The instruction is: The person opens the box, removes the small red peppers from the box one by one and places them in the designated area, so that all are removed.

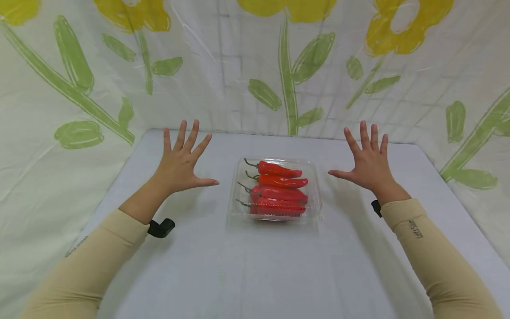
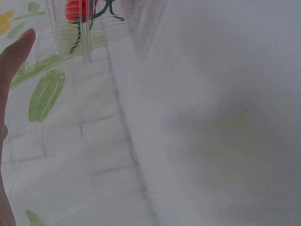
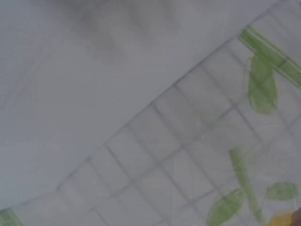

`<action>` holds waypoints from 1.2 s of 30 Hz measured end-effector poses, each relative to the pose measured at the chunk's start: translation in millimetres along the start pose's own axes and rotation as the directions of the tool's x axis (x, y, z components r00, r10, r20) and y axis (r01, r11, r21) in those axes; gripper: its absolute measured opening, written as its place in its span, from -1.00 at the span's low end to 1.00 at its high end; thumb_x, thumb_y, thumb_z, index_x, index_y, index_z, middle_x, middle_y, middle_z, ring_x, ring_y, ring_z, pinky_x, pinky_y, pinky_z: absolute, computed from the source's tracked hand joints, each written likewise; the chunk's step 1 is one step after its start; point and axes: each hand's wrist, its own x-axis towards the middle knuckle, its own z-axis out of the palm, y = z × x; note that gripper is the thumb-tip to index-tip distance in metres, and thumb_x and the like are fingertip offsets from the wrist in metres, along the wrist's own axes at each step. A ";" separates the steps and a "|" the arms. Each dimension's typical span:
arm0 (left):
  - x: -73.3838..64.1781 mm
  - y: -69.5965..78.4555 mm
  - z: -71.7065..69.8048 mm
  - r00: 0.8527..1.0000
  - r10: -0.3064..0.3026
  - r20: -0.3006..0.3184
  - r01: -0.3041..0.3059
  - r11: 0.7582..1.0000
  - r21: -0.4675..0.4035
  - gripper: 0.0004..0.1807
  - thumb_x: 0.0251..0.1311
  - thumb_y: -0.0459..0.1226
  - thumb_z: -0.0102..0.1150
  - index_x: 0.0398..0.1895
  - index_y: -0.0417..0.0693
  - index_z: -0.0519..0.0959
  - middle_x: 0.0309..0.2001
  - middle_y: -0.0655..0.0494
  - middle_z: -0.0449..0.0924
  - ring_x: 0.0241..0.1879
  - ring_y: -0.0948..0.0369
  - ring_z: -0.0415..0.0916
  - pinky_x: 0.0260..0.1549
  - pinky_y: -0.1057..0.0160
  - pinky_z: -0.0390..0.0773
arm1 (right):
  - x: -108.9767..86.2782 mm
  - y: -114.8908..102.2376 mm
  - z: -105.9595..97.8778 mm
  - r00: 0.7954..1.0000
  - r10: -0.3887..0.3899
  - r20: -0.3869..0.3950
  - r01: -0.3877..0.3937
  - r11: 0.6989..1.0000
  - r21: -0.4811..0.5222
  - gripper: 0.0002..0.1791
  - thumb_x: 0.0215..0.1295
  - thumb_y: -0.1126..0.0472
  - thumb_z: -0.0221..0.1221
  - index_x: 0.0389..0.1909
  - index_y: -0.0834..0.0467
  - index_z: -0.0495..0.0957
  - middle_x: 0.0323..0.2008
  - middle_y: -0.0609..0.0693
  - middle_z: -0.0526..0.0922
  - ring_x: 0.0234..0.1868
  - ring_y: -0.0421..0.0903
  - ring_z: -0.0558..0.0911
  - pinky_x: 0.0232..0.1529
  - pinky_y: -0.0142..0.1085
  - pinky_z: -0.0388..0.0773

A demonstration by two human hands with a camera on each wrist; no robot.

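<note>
A clear plastic box (image 1: 314, 190) sits on the white table, with several red chili peppers (image 1: 280, 193) inside, their green stems pointing left. My left hand (image 1: 180, 165) is held to the left of the box, fingers straight and spread, touching nothing. On the other side, my right hand (image 1: 368, 164) is likewise spread wide, apart from the box, its thumb pointing toward it. The left wrist view catches a corner of the plastic box (image 2: 85, 35) at the top and part of a finger (image 2: 16, 54) at the left edge. In the right wrist view the box is out of sight.
The white table (image 1: 275, 270) meets a pale curtain (image 1: 199, 102) printed with yellow flowers and green stems at its back edge. Dark wrist straps show at both cuffs, the left one with a black mount (image 1: 161, 228).
</note>
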 end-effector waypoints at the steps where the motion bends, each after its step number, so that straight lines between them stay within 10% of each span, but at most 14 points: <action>1: 0.0 0.4 0.5 1.000 -0.003 0.000 0.003 1.000 -0.003 0.35 -0.35 0.67 -0.40 0.48 0.01 -0.08 0.46 0.02 -0.69 0.43 -0.03 -0.73 0.26 -0.38 -0.48 | 0.1 -0.5 0.3 1.000 -0.001 -0.002 0.001 1.000 0.001 0.31 -0.17 -0.34 0.30 0.47 -0.17 -0.37 0.46 0.10 -0.54 0.44 0.17 -0.53 0.34 0.28 -0.50; 7: -1.1 4.9 0.6 0.999 -0.033 0.025 0.034 0.999 -0.037 0.32 -0.30 0.42 0.18 0.49 0.00 -0.14 0.46 -0.02 -0.69 0.43 -0.03 -0.72 0.33 -0.31 -0.42 | -4.1 -3.7 -1.5 1.000 0.014 0.007 -0.014 0.999 0.047 0.30 -0.16 -0.30 0.33 0.47 -0.13 -0.33 0.46 0.06 -0.56 0.44 0.17 -0.55 0.33 0.27 -0.54; 15: -9.5 15.8 -3.1 0.987 -0.114 0.109 0.139 0.957 -0.256 0.32 -0.22 0.30 0.28 0.48 -0.10 -0.23 0.48 -0.08 -0.56 0.47 -0.06 -0.50 0.38 -0.23 -0.30 | -15.3 -12.3 -7.8 0.999 0.044 0.018 -0.047 0.982 0.180 0.26 -0.16 -0.20 0.38 0.48 0.01 -0.19 0.47 0.12 -0.47 0.44 0.23 -0.49 0.33 0.29 -0.51; 21: -25.5 28.6 -2.4 0.940 -0.183 0.288 0.321 0.760 -0.566 0.25 -0.03 0.13 0.29 0.47 -0.03 -0.40 0.49 0.06 -0.57 0.47 -0.01 -0.54 0.39 -0.18 -0.30 | -28.6 -21.1 -7.7 0.997 0.076 0.033 -0.083 0.939 0.334 0.24 -0.14 -0.08 0.42 0.47 0.12 -0.16 0.47 0.19 -0.40 0.43 0.31 -0.44 0.32 0.32 -0.44; 27: -39.7 44.9 0.0 0.900 -0.245 0.359 0.433 0.577 -0.692 0.15 0.05 0.10 0.24 0.47 0.14 -0.39 0.49 0.20 -0.49 0.49 0.06 -0.45 0.38 -0.19 -0.16 | -52.8 -28.6 -4.7 0.972 0.165 0.167 -0.229 0.830 0.509 0.26 0.00 -0.10 0.35 0.47 0.03 -0.39 0.47 -0.02 -0.50 0.46 0.17 -0.44 0.32 0.33 -0.23; 36: -54.8 67.4 2.3 0.881 -0.288 0.375 0.469 0.422 -0.776 0.05 0.12 0.01 0.22 0.49 0.04 -0.26 0.51 0.11 -0.34 0.49 0.03 -0.33 0.39 -0.15 -0.11 | -83.5 -44.8 5.0 0.921 0.202 0.333 -0.366 0.741 0.563 0.07 0.09 -0.15 0.26 0.47 0.11 -0.15 0.49 0.04 -0.22 0.46 0.24 -0.13 0.27 0.30 0.05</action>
